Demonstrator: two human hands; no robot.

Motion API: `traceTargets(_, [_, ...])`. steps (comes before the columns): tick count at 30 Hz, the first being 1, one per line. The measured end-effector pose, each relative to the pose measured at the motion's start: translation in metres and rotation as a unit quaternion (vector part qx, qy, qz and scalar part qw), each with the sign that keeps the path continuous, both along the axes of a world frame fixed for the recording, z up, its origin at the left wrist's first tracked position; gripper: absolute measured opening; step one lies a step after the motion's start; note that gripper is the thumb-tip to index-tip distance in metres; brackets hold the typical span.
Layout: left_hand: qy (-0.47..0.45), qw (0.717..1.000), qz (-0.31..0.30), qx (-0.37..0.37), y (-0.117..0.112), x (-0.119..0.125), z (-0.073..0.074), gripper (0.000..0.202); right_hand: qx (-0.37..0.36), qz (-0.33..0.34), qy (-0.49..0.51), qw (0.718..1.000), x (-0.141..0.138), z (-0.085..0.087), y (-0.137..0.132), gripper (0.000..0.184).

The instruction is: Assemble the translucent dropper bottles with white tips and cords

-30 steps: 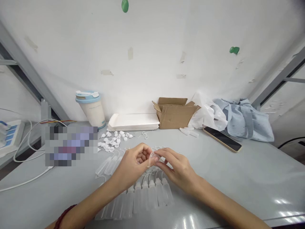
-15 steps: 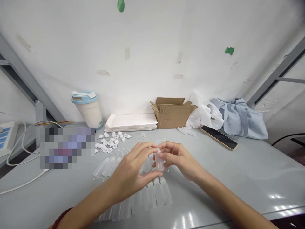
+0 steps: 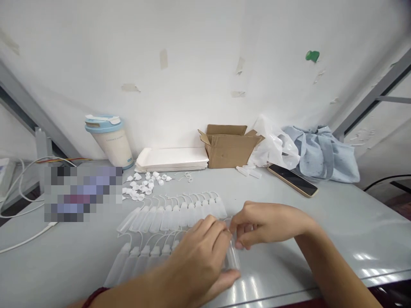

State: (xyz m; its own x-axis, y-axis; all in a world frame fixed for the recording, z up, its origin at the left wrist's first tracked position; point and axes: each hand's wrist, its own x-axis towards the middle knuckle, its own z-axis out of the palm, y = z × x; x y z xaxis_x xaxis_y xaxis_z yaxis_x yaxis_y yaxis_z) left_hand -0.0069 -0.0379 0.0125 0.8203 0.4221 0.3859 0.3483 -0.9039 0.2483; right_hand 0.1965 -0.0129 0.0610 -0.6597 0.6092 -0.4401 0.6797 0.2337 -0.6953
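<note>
A small clear plastic tube point(image 3: 233, 255) lies at the right end of the front row on the grey table. My left hand point(image 3: 205, 256) is over it, fingers bent at its upper end and thumb stretched by its lower end. My right hand point(image 3: 265, 223) has curled fingers at the tube's upper end; what they pinch is hidden. Beyond my hands runs a row of capped translucent tubes point(image 3: 173, 216) with white string loops. A nearer row of similar tubes point(image 3: 141, 261) is partly covered by my left hand and forearm.
Loose white caps point(image 3: 143, 188) lie behind the rows at left. Along the wall stand a cup point(image 3: 114, 143), stacked white paper or card point(image 3: 173, 158), an open cardboard box point(image 3: 233, 149), a plastic bag point(image 3: 272, 145) and a blue cloth bag point(image 3: 330, 154). A phone point(image 3: 293, 180) lies at right.
The tube held up between both hands is now down at the table in the front row. My left hand moved nearer and turned palm down; my right hand shifted right, fingers curled.
</note>
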Motion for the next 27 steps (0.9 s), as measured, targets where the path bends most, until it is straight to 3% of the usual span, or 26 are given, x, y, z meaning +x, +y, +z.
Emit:
traceTargets(5, [0.072, 0.995, 0.036, -0.05, -0.003, 0.01, -0.011, 0.024, 0.001, 0.052, -0.062, 0.997, -0.003, -0.006, 0.003, 0.025])
traceTargets(14, [0.096, 0.988, 0.07, -0.102, 0.001, 0.009, -0.008, 0.023, -0.015, 0.054, -0.054, 0.997, -0.007, -0.016, 0.006, 0.023])
traceTargets(19, [0.052, 0.986, 0.083, -0.132, 0.003, 0.002, -0.006, 0.038, -0.044, 0.016, -0.025, 0.999, -0.002, -0.017, 0.007, 0.015])
traceTargets(23, [0.02, 0.98, 0.142, -0.135, 0.024, -0.012, -0.003, 0.033, -0.068, -0.041, 0.037, 0.996, 0.01, -0.012, 0.013, 0.016])
traceTargets(25, [0.006, 0.971, 0.197, -0.132, 0.041, -0.022, -0.002, 0.031, -0.001, -0.087, 0.059, 0.994, 0.018, -0.014, 0.02, 0.018])
traceTargets(27, [0.008, 0.96, 0.248, -0.128, 0.063, -0.033, -0.001, 0.028, 0.155, -0.165, 0.03, 0.974, 0.025, -0.021, 0.03, 0.02])
